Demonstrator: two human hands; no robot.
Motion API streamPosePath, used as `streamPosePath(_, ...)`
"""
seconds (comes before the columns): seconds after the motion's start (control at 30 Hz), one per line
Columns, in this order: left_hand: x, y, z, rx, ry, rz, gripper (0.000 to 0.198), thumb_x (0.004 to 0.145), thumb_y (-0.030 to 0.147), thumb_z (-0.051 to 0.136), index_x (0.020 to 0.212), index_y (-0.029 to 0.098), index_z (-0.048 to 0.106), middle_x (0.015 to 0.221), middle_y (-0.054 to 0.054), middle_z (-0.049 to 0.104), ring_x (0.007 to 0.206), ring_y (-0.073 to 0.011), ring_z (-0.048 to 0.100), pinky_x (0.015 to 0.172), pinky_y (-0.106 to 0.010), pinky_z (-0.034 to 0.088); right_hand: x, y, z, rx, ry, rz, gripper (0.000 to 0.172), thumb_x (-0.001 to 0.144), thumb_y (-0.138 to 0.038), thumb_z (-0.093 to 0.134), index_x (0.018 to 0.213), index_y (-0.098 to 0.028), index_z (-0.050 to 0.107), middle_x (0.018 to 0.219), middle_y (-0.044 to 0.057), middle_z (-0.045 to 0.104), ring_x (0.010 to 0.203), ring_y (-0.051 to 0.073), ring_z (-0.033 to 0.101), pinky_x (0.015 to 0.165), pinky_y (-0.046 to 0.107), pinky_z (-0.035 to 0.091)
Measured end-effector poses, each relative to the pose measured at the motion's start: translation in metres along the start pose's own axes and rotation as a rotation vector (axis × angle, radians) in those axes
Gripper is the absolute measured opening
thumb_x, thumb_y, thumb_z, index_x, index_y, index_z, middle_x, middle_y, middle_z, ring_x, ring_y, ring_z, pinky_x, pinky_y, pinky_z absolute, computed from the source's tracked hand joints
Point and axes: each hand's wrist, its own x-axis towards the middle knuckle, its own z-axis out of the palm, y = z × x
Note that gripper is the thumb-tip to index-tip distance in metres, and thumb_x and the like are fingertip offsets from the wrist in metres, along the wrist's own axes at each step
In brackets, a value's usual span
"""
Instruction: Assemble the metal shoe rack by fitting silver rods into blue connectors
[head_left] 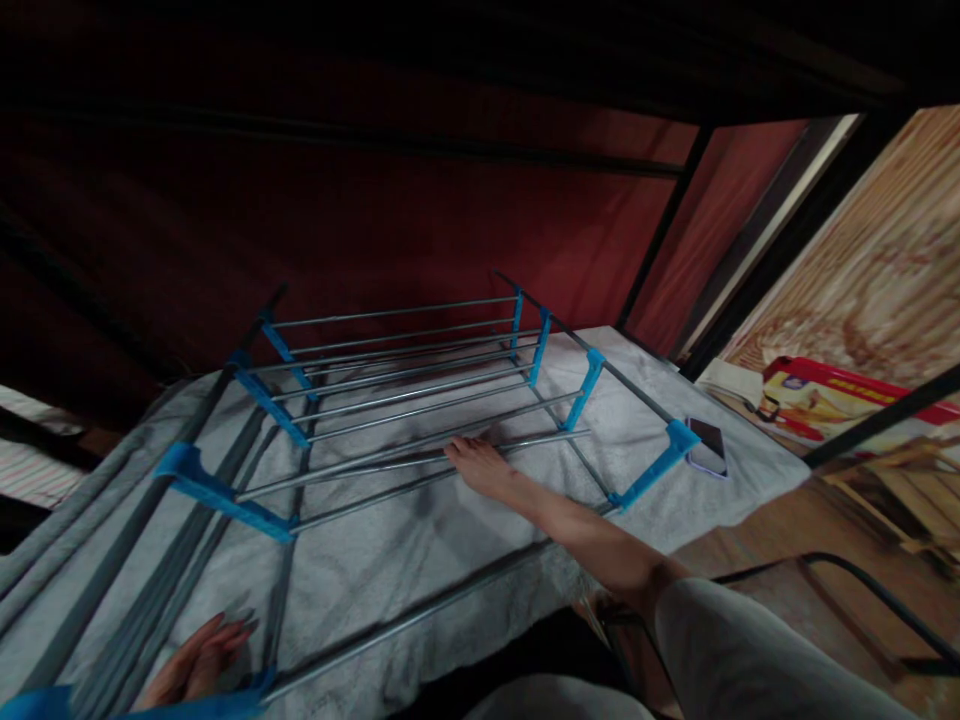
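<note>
A rack of grey metal tubes [390, 413] joined by blue plastic brackets [225, 495] lies on a pale cloth. My right hand [480, 465] reaches over the near part of it, fingers curled around one of the cross tubes [405, 462]. At lower left, close to a corner bracket [202, 708], is my left hand [199, 660]. Its fingers are bent and pressed together, with a faint greyish blur at the tips; what they hold, if anything, is not clear. Several loose grey tubes [176, 590] lie beside it, under the rack's left side.
The pale cloth [465, 530] covers the surface beneath the rack. A phone [706, 447] lies at its right end. Dark metal posts [664, 225] and a red wall [420, 220] stand behind. A red and yellow box [832, 400] and a black chair frame [862, 575] are at right.
</note>
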Motion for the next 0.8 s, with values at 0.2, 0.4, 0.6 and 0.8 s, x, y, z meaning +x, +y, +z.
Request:
streamPosePath(0.2,-0.004,0.005,0.000,-0.121,-0.012,-0.108,0.060,0.068,0.069,0.066,0.106,0.022,0.065,0.097,-0.009,0.074,0.101,-0.0375,0.068,0.100,-0.057,0.050,-0.044,-0.004,0.000,0.042,-0.022,-0.009,0.026,0.098,-0.011,0.039,0.114,-0.015,0.059,0.116,0.011,0.063,0.101,0.020,0.062,0.091,0.034,0.049)
streamPosePath(0.4,-0.008,-0.002,0.010,-0.166,0.030,-0.036,0.051,0.072,0.059,0.065,0.102,0.017,0.067,0.095,-0.010,0.073,0.089,-0.0282,0.069,0.087,-0.043,0.055,-0.073,0.015,0.020,0.108,-0.114,0.036,0.026,0.095,-0.007,0.042,0.110,-0.015,0.062,0.115,0.011,0.065,0.106,0.021,0.062,0.092,0.033,0.048)
streamPosePath(0.6,-0.012,-0.006,0.018,-0.187,0.071,0.004,0.050,0.075,0.058,0.062,0.100,0.015,0.067,0.091,-0.011,0.071,0.084,-0.0252,0.067,0.079,-0.038,0.054,-0.082,0.011,0.046,0.108,-0.107,0.056,0.035,0.091,-0.002,0.040,0.113,-0.016,0.062,0.115,0.012,0.065,0.104,0.021,0.063,0.093,0.034,0.048)
streamPosePath(0.8,-0.014,-0.009,0.021,-0.188,0.114,0.009,0.047,0.076,0.057,0.062,0.096,0.016,0.069,0.088,-0.010,0.071,0.083,-0.0248,0.066,0.077,-0.037,0.053,-0.084,0.007,0.062,0.104,-0.043,0.017,0.033,0.092,-0.007,0.041,0.114,-0.020,0.063,0.113,0.010,0.065,0.099,0.020,0.065,0.091,0.034,0.050)
